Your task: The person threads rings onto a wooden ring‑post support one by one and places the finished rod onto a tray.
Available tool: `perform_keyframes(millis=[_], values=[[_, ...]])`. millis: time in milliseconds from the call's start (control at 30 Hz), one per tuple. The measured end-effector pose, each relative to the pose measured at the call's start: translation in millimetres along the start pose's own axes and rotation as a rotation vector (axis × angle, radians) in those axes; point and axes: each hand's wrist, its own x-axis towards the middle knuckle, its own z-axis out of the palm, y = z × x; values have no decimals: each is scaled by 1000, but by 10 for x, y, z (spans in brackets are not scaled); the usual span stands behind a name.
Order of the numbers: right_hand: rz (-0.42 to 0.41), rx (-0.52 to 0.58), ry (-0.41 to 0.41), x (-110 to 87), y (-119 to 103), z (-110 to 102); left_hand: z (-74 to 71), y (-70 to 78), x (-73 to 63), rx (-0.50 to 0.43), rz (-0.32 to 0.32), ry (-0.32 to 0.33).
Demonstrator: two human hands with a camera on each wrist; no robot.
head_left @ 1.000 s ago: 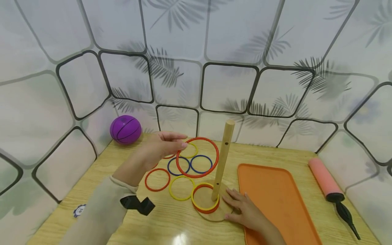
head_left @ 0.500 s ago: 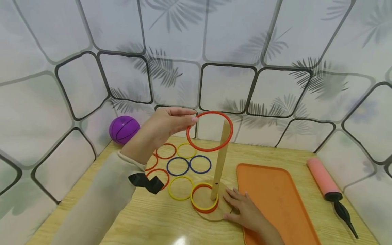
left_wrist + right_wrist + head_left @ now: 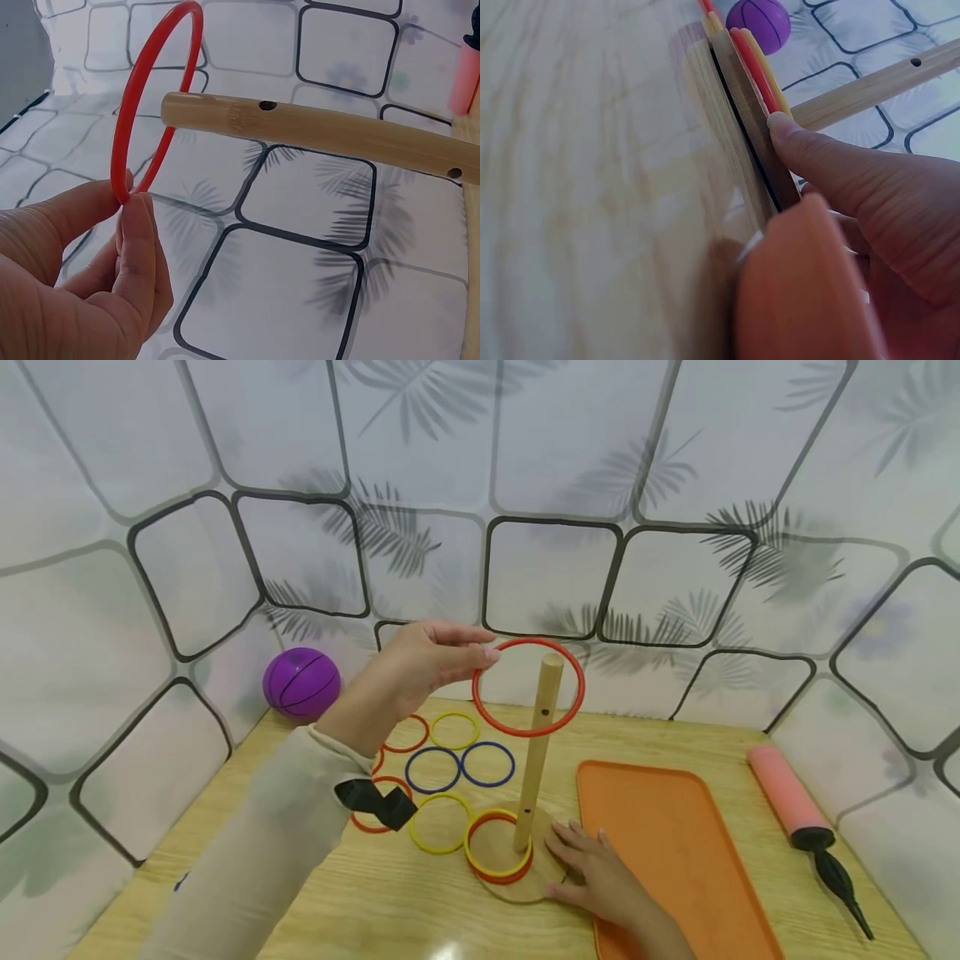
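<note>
My left hand (image 3: 431,664) pinches a red ring (image 3: 483,710) between thumb and fingers at its left rim. The ring is held tilted at the top of the upright wooden peg (image 3: 532,785). In the left wrist view the peg's tip (image 3: 180,110) overlaps the ring's opening; whether it has entered cannot be told. Around the peg's foot lie a yellow ring (image 3: 480,868) and red below it, on the round wooden base (image 3: 547,877). My right hand (image 3: 600,872) rests with spread fingers on the base's right side; its thumb (image 3: 810,146) touches the base near those rings.
Several loose rings, such as a blue ring (image 3: 433,791) and a yellow ring (image 3: 431,850), lie left of the base. An orange tray (image 3: 660,827) is under my right forearm. A purple ball (image 3: 302,683) sits at the back left, a pink hand pump (image 3: 787,793) at the right.
My left hand has lifted the red ring from beside the peg, up and to the right, to the peg's top. The right hand stays on the base.
</note>
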Motion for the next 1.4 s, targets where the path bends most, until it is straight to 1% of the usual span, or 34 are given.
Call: perform_keyframes(millis=[100, 267, 433, 533, 600, 733, 867, 967, 1100, 1200, 1400], values=[[-15, -5, 9, 5, -1, 0, 8, -83, 24, -12, -6, -1], [-13, 0, 6, 2, 9, 8, 29, -270, 40, -2, -41, -3], [-19, -5, 13, -2, 16, 12, 55, -516, 56, -21, -101, -4], [-31, -15, 24, -1, 20, 20, 50, -659, 58, -16, -144, 13], [-37, -21, 26, 1, 19, 22, 40, -748, 58, -13, -159, 28], [-46, -38, 29, 2, 18, 19, 9, -931, 54, -7, -162, 35], [-46, -40, 33, 0, 15, 17, -9, -1163, 55, -13, -149, 32], [-43, -39, 37, -3, 18, 23, -1, -1340, 60, -18, -158, 34], [-30, -24, 36, -10, 25, 38, 7, -1538, 64, -32, -197, 40], [-22, -13, 36, -8, 27, 37, 6, -1659, 63, -49, -209, 44], [-30, -7, 38, 1, 31, 25, -28, -1869, 64, -52, -220, 52]])
